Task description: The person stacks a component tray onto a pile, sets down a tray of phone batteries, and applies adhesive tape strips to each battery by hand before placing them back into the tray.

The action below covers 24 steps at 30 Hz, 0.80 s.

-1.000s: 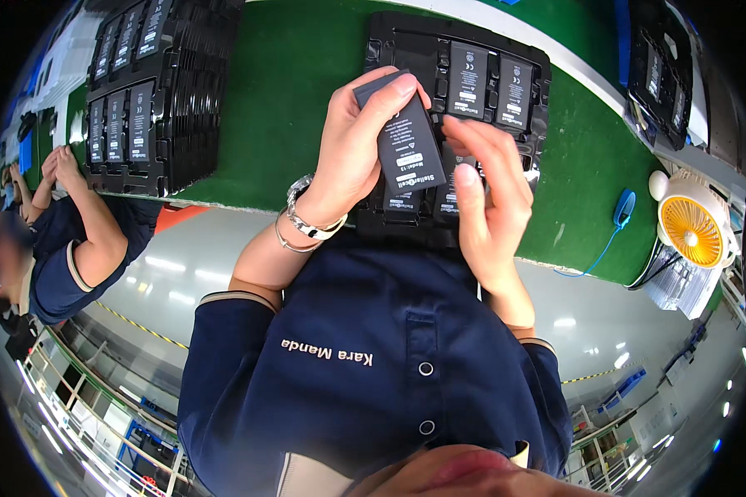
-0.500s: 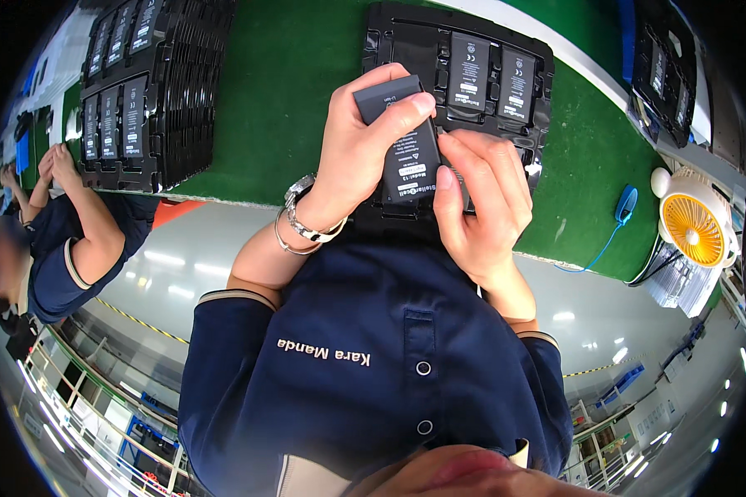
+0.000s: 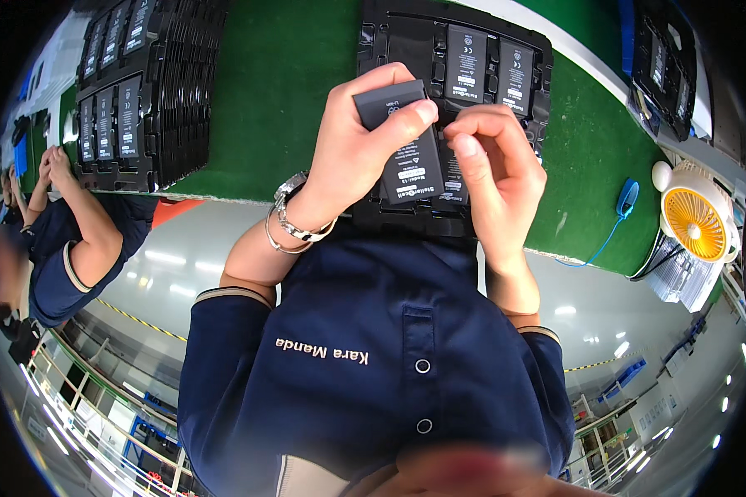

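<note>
My left hand (image 3: 360, 137) is wrapped round a flat black battery pack (image 3: 414, 166) with white print, thumb across its upper face. It is held tilted above a black plastic tray (image 3: 406, 41). Beside its right edge is my right hand (image 3: 506, 166), fingers curled, thumb and forefinger tips close together. Anything between those tips is too small to make out. Behind the hands, two similar batteries, a left one (image 3: 466, 65) and a right one (image 3: 515, 74), lie in the tray's pockets. Part of another battery (image 3: 453, 178) shows between my hands.
At the left rises a stack of black trays (image 3: 182, 99) with several batteries on top. A co-worker (image 3: 83, 240) stands beyond it. On the right of the green table (image 3: 261, 91) are a blue corded object (image 3: 627, 199), a white-and-orange fan (image 3: 695, 224) and another black tray (image 3: 667, 74).
My right hand has moved slightly up and right, and its fingers have curled more, away from the battery's edge. The left hand still holds the battery, almost unmoved.
</note>
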Tool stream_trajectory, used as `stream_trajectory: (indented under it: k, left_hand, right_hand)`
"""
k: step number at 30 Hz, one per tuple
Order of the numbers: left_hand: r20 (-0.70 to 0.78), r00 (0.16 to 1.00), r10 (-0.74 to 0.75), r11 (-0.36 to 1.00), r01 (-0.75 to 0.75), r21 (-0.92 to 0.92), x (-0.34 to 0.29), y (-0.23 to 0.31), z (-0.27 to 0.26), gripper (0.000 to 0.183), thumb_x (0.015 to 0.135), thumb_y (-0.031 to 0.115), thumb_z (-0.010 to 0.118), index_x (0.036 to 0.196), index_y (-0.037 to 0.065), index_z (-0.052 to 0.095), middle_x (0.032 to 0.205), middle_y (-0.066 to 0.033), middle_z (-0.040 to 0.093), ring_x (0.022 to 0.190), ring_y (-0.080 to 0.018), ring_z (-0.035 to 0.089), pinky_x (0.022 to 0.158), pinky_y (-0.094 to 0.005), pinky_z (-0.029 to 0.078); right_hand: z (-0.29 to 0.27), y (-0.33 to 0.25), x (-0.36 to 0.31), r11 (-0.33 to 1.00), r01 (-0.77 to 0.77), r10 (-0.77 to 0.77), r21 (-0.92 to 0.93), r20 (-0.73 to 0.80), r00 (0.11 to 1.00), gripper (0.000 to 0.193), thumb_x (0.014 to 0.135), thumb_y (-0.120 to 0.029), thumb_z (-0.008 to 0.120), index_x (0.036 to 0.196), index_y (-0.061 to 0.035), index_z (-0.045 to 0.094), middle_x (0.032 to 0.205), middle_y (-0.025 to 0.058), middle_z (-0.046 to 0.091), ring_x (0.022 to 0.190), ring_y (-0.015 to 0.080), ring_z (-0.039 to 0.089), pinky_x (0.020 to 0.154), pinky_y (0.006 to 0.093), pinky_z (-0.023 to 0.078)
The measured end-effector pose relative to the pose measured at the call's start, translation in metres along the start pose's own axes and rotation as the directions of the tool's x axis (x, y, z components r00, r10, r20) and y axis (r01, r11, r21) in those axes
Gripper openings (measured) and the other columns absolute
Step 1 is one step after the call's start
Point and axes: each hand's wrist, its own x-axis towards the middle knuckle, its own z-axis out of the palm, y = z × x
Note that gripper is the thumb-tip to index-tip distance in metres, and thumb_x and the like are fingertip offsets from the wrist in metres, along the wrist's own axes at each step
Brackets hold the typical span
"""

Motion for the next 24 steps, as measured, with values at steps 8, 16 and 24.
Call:
stream_trajectory:
  k: [8,16,24]
  left_hand:
    - [0.056,0.998,0.027,0.996,-0.032,0.087,-0.0016,-0.0036,0.0,0.014,0.082,0.012,0.064,0.076,0.003,0.056,0.064,0.0054,0.051,0.06,-0.0018,0.044,0.053,-0.0205,0.036]
    - [0.061,0.998,-0.024,1.0,0.025,-0.009,-0.0026,-0.0011,0.0,0.014,0.083,0.013,0.064,0.077,0.003,0.056,0.065,0.004,0.054,0.061,-0.002,0.048,0.055,-0.0202,0.038]
    - [0.094,0.995,-0.046,0.998,0.049,-0.025,-0.0025,-0.0025,-0.002,0.013,0.084,0.012,0.063,0.078,0.002,0.057,0.068,0.003,0.056,0.063,-0.0027,0.05,0.056,-0.0203,0.039]
  right_hand:
    - [0.0014,-0.0004,-0.0006,1.0,0.012,-0.011,-0.014,0.087,0.996,0.009,0.081,0.0,0.064,0.086,0.0016,0.057,0.082,0.0076,0.056,0.072,0.0163,0.056,0.067,0.0268,0.045]
    - [-0.0038,0.0016,0.0017,0.927,-0.26,0.216,0.27,0.182,0.959,0.013,0.091,-0.011,0.059,0.088,0.001,0.057,0.082,0.0029,0.059,0.074,0.0099,0.053,0.068,0.025,0.045]
    - [-0.0056,0.0049,0.0006,0.931,-0.289,0.229,0.226,0.256,0.939,0.017,0.093,-0.015,0.059,0.085,-0.001,0.057,0.073,-0.0031,0.054,0.067,0.0027,0.046,0.061,0.0188,0.038]
